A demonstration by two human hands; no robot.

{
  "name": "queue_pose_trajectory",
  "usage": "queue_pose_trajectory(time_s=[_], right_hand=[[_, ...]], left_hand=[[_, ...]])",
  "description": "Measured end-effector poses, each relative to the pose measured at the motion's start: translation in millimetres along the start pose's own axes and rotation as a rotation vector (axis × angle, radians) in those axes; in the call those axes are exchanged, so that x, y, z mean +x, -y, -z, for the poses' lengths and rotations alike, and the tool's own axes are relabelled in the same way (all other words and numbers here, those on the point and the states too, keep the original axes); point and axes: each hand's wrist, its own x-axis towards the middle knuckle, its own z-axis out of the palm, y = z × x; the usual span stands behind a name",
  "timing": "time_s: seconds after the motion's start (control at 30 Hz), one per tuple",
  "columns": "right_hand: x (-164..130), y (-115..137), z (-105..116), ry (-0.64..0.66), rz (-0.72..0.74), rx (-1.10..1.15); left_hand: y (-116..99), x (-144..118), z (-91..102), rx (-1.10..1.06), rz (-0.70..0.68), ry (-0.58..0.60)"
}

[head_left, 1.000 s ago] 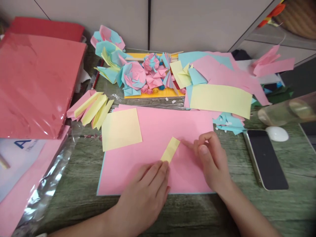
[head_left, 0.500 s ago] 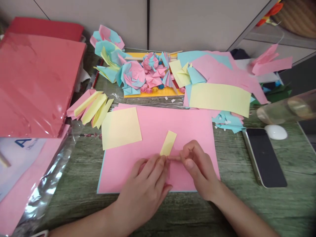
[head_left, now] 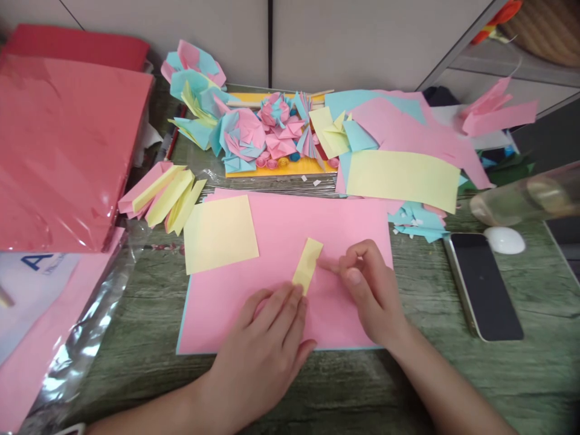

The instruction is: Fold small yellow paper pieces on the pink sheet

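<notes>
- The yellow strip (head_left: 309, 263) lies slanted on the pink sheets (head_left: 353, 223), near the middle, its far end tipped to the right.
- The left hand (head_left: 267, 344) lies palm down, fingers straight and close together, their tips resting on the strip's near end and gripping nothing visible.
- The right hand (head_left: 376, 296) holds nothing: its index finger points left at the strip's right edge, the thumb stands apart, the other fingers curl. Whether the fingertip touches the paper I cannot tell.
- The step in hand looks like pressing a fold flat. To do it well, keep the left fingers weighted on the near end so that the strip cannot skid.
- Run the right fingertip along the edge in one even stroke, pressing straight down; sideways push would likely twist so narrow a piece.
- Check that the long edges line up before pressing hard, as a crooked crease will be difficult to undo.
- The strip is matt, thin and rectangular; the paper stack beneath should cushion it slightly.
- Left of it lies a flat yellow sheet (head_left: 221, 234); farther left, pleated strips (head_left: 167, 196) show crisp ridges on the wood-grained counter (head_left: 145, 314).
</notes>
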Motion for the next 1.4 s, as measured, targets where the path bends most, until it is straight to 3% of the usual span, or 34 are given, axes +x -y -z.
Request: queue_pose_trajectory(time_s=[0.27, 0.5, 0.67, 0.87, 1.13, 1.27, 1.4], right_hand=[[15.0, 2.7, -1.7, -0.091, 0.060, -0.080], [13.2, -2.7, -2.8, -0.093, 0.095, 0.092], [9.2, -2.2, -1.4, -0.130, 0.145, 0.205], [7.9, -1.1, 1.6, -0.165, 0.140, 0.203], [7.2, -1.0, 2.3, -0.190, 0.140, 0.177], [6.0, 0.8, 1.1, -0.218, 0.131, 0.179], [0.7, 7.0, -3.7, -0.186, 0.143, 0.241]], left_hand=[[-1.5, 0.4, 0.2, -0.051, -0.036, -0.014], [-6.0, -2.2, 1.5, -0.119, -0.041, 0.047], [11.5, 6.7, 5.6, -0.119, -0.095, 0.054], [31.7, 11.1, 5.5, -0.059, -0.191, 0.193], [10.6, 4.3, 6.9, -0.007, -0.103, 0.173], [-4.6, -4.2, 2.7, 0.079, -0.022, 0.070], [-15.8, -8.8, 2.2, 0.079, -0.018, 0.044]])
